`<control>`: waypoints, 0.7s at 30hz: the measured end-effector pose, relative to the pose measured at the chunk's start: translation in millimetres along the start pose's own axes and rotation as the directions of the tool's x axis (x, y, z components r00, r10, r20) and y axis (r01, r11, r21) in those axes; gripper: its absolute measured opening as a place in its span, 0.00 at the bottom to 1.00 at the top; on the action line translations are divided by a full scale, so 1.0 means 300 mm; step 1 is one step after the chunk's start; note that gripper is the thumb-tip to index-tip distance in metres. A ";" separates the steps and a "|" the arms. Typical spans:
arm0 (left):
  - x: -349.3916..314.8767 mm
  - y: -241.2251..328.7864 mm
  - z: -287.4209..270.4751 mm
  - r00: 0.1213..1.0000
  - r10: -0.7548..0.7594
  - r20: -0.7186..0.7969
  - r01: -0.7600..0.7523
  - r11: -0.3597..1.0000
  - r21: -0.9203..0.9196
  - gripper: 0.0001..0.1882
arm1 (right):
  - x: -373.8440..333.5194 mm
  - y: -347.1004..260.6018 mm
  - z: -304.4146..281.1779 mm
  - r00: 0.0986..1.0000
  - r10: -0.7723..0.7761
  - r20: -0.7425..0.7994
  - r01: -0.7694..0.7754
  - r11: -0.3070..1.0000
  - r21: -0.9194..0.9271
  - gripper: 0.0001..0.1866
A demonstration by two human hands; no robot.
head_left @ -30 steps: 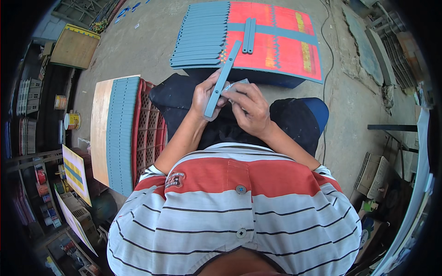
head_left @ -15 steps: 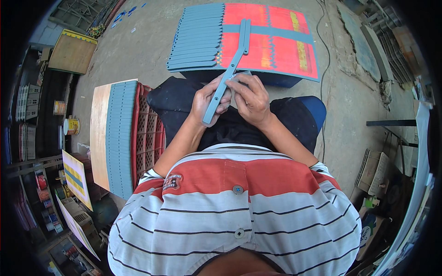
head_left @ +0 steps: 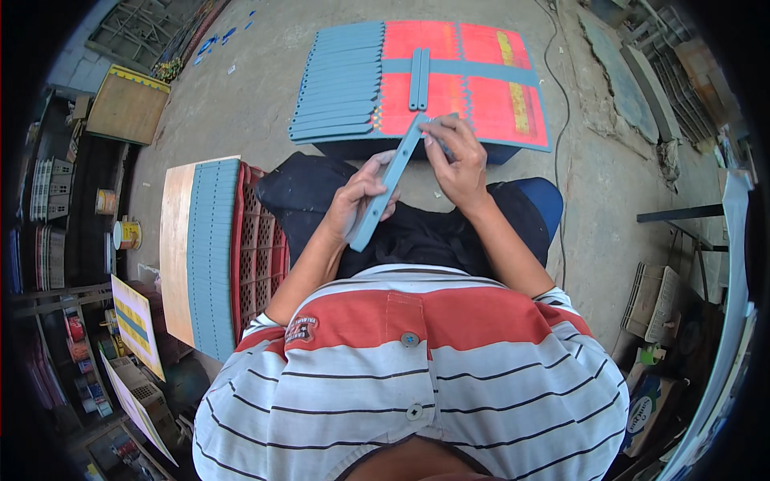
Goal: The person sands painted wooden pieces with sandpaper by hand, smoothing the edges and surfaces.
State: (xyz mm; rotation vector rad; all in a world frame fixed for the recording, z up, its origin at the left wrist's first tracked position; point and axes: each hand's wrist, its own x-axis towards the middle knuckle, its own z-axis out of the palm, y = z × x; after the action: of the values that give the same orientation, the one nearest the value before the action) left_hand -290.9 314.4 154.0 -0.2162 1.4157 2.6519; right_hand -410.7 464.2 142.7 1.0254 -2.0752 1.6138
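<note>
A long grey-blue strip with holes [head_left: 395, 172] slants across my lap. My left hand [head_left: 354, 200] is closed around its lower half, fingers wrapped on the edge. At the strip's far end, my right hand [head_left: 462, 164] is closed in a pinch. A greyish bit shows behind its fingertips, too small to name. Beyond my hands, two similar strips [head_left: 414, 80] lie side by side on a pinkish-red board [head_left: 501, 104] with a grey-blue band. Overlapping grey-blue strips [head_left: 337, 84] cover the board's left part.
Left of my legs, a red plastic crate [head_left: 261, 256] stands beside a pale wooden board [head_left: 176, 248] carrying a row of grey-blue strips [head_left: 213, 256]. Small tubs [head_left: 127, 235] sit near the shelves. On the right, a cable [head_left: 566, 104] runs along the floor, near a dark metal bar [head_left: 682, 215].
The held strip has moved down toward me, off the two strips on the board. My right hand has slid to the strip's far end, and my left fingers have loosened slightly.
</note>
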 end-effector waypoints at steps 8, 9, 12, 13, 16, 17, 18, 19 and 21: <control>0.001 -0.032 -0.024 0.998 0.018 -0.060 -0.006 0.980 0.200 0.34 | -0.059 -0.011 0.020 0.972 -0.198 0.129 0.208 0.976 -0.067 0.17; 0.000 -0.020 -0.002 0.994 0.042 -0.099 -0.015 0.965 0.262 0.34 | -0.069 -0.017 0.028 0.966 -0.229 0.116 0.239 0.968 -0.079 0.18; -0.008 -0.002 0.023 0.985 0.075 -0.154 -0.011 0.924 0.381 0.34 | -0.048 -0.012 0.013 0.966 -0.248 0.065 0.255 0.959 -0.127 0.18; -0.011 -0.001 0.026 0.982 0.082 -0.172 0.002 0.898 0.439 0.34 | -0.049 -0.013 0.013 0.966 -0.249 0.067 0.256 0.958 -0.126 0.18; -0.009 -0.013 0.034 0.988 0.107 -0.114 -0.047 0.897 0.439 0.36 | -0.040 -0.010 0.017 0.950 -0.305 0.067 0.310 0.946 -0.095 0.19; -0.014 -0.009 0.034 0.990 0.083 -0.116 -0.028 0.909 0.415 0.37 | -0.031 0.001 0.015 0.949 -0.313 0.040 0.316 0.940 -0.126 0.19; -0.016 -0.010 0.030 0.990 0.085 -0.114 -0.030 0.909 0.415 0.37 | -0.020 0.009 0.013 0.946 -0.323 0.013 0.321 0.934 -0.158 0.19; -0.017 -0.014 0.026 0.989 0.092 -0.117 -0.033 0.902 0.430 0.37 | -0.008 0.013 0.013 0.952 -0.306 -0.006 0.301 0.938 -0.173 0.19; -0.019 -0.012 0.024 0.987 0.104 -0.120 -0.040 0.894 0.446 0.37 | -0.016 -0.009 0.014 0.944 -0.330 0.013 0.328 0.932 -0.155 0.18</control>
State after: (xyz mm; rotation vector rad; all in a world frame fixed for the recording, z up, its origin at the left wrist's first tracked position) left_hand -285.3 322.2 156.1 -0.3099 2.0619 2.3165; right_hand -404.7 461.5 140.2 1.2258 -1.8631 1.2692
